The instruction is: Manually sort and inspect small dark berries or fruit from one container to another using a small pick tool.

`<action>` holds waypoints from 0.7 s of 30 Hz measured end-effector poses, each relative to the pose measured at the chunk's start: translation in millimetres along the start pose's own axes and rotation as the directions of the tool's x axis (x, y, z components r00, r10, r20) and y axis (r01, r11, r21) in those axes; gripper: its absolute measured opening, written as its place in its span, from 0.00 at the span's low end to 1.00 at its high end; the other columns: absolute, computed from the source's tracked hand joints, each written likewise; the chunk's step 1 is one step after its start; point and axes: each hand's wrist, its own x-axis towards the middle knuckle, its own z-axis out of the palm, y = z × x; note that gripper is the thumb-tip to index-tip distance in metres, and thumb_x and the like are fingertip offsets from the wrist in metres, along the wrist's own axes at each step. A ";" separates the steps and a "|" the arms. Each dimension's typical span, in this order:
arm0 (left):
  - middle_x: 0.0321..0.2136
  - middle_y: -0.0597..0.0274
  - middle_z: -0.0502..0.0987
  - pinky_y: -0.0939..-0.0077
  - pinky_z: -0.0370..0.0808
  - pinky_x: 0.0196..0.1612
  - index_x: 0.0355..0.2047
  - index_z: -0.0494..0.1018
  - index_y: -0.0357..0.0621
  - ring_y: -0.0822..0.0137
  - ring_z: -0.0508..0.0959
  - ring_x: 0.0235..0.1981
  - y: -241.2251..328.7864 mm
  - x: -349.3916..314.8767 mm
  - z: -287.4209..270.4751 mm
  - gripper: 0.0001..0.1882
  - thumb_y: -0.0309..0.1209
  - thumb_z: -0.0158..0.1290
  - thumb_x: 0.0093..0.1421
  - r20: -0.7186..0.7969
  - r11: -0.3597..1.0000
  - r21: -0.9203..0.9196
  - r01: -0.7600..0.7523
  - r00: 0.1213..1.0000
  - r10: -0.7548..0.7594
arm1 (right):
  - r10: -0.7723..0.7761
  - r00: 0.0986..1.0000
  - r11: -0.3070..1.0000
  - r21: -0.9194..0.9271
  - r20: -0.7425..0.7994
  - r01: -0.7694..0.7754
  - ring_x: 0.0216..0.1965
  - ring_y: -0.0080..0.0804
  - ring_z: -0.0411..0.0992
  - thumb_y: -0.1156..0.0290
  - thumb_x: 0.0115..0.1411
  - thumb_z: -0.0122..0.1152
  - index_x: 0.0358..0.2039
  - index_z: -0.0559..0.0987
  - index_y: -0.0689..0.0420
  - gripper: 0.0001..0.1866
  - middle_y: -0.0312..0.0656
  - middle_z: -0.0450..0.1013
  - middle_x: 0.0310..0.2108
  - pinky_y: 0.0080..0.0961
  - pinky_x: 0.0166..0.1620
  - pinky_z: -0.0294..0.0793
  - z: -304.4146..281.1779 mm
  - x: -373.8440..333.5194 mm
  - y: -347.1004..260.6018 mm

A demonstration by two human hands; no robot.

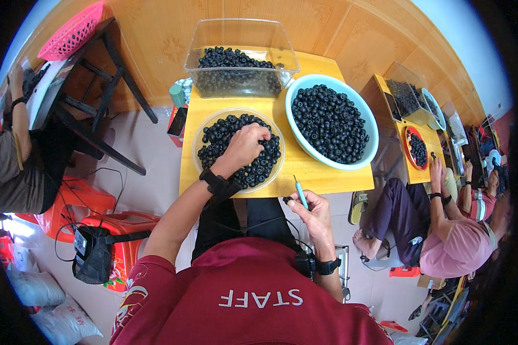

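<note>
My left hand (247, 145) reaches into a shallow round clear tray (196, 138) of small black ring-shaped pieces (242, 172). Its fingers are curled down among the pieces, so whatever they pinch is hidden. At the table's front edge, my right hand (315, 217) grips a slim tool (301, 194) with a light blue handle and a thin metal tip pointing up. A black piece (288, 200) also shows at the fingertips of that hand. To the tray's right stands a light blue basin (369, 112) heaped with similar black pieces.
A clear rectangular bin (239, 34) of black pieces stands at the back of the yellow table (334, 183). Red plastic stools (133, 221) and a black bag (91, 259) are at left. One person (17, 167) sits at left; another (452, 244) works at a table on the right.
</note>
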 end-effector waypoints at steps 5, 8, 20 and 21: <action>0.26 0.54 0.70 0.61 0.70 0.31 0.27 0.69 0.39 0.51 0.73 0.31 12.0 4.0 4.3 0.11 0.18 0.53 0.40 0.086 0.967 0.238 -0.093 0.993 0.074 | -0.069 0.998 0.998 -0.001 -0.001 0.069 0.24 0.12 0.64 0.75 0.50 0.64 0.30 0.77 0.61 0.07 0.29 0.70 0.23 0.10 0.28 0.63 1.0 4.1 2.3; 0.25 0.55 0.70 0.61 0.70 0.31 0.26 0.68 0.39 0.51 0.73 0.30 5.7 4.4 10.6 0.10 0.19 0.53 0.40 0.102 0.970 0.219 -0.105 0.991 0.084 | -0.065 0.998 0.998 -0.021 0.009 0.065 0.24 0.13 0.64 0.74 0.50 0.64 0.30 0.77 0.62 0.08 0.29 0.70 0.22 0.10 0.28 0.63 1.2 6.2 1.2; 0.23 0.62 0.74 0.81 0.73 0.28 0.26 0.67 0.36 0.73 0.77 0.25 15.2 -34.6 -32.0 0.09 0.22 0.57 0.46 0.049 0.906 -0.351 0.237 0.971 -0.235 | -0.468 0.875 0.792 -0.498 -0.122 0.354 0.19 0.19 0.66 0.67 0.52 0.59 0.31 0.78 0.61 0.10 0.35 0.71 0.18 0.20 0.25 0.66 -16.8 129.8 -71.9; 0.24 0.62 0.74 0.82 0.73 0.28 0.27 0.67 0.37 0.73 0.77 0.25 20.2 -41.6 -35.5 0.09 0.21 0.56 0.48 0.088 0.803 -0.523 0.287 0.955 -0.284 | -0.478 0.862 0.772 -0.548 -0.168 0.321 0.20 0.22 0.69 0.65 0.52 0.58 0.33 0.78 0.62 0.13 0.39 0.72 0.18 0.22 0.26 0.68 -18.0 143.8 -80.1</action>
